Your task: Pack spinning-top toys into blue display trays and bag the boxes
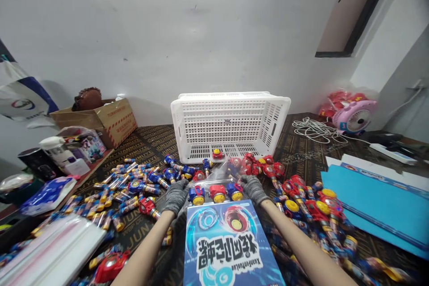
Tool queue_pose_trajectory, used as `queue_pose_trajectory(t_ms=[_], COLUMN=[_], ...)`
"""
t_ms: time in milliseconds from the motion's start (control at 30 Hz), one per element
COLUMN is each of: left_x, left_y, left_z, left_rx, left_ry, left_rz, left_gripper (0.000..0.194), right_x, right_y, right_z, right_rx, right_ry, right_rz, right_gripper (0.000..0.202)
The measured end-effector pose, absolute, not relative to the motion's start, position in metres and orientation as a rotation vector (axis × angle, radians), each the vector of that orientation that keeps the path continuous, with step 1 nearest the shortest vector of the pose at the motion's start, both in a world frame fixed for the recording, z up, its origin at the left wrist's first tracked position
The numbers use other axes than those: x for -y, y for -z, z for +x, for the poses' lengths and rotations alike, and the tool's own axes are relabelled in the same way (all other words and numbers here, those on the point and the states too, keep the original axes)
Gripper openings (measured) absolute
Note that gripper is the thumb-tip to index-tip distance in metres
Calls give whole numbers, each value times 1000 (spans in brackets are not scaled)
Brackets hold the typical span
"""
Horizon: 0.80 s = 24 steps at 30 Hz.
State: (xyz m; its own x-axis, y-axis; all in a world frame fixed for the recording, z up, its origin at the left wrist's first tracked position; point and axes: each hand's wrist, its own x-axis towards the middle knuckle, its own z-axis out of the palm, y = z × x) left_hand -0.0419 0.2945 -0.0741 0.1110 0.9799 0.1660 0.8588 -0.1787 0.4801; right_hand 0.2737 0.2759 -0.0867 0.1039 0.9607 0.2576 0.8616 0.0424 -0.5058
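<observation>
My left hand (176, 196), in a grey glove, has its fingers closed on the left edge of a clear plastic bag (219, 173). On the other side my right hand (254, 190), gloved alike, grips the same bag's right edge. Between the hands stand three spinning-top toys: a blue one (196, 195), a red one (217, 193) and another blue one (234, 191), each with yellow parts. They sit at the far end of a blue printed box (224, 243), which lies close in front of me with its lettering upside down. My fingertips are partly hidden by the plastic.
A white plastic basket (179, 132) lies on its side against the wall. Small tubes (124, 183) cover the left, and red toys (268, 170) heap up on the right. Flat blue cardboard (378, 201), plastic sleeves (50, 250), a cardboard box (117, 120) and a pink fan (355, 116) lie around.
</observation>
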Motion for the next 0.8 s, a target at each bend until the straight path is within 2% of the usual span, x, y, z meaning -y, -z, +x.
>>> queue_pose_trajectory(t_ms=[467, 700, 800], left_x=[-253, -208, -186], left_y=[93, 125, 133], left_z=[-57, -73, -78], left_rx=[-1800, -1587, -1531], left_ry=[-1039, -1436, -1532], left_rz=[2295, 2640, 2734], left_gripper=[34, 28, 25], right_x=[-212, -164, -138], right_y=[94, 115, 118], right_z=[276, 291, 291], right_rx=[1718, 1725, 1745], right_ry=[221, 643, 647], right_rz=[-1492, -1173, -1126], right_gripper=[31, 15, 16])
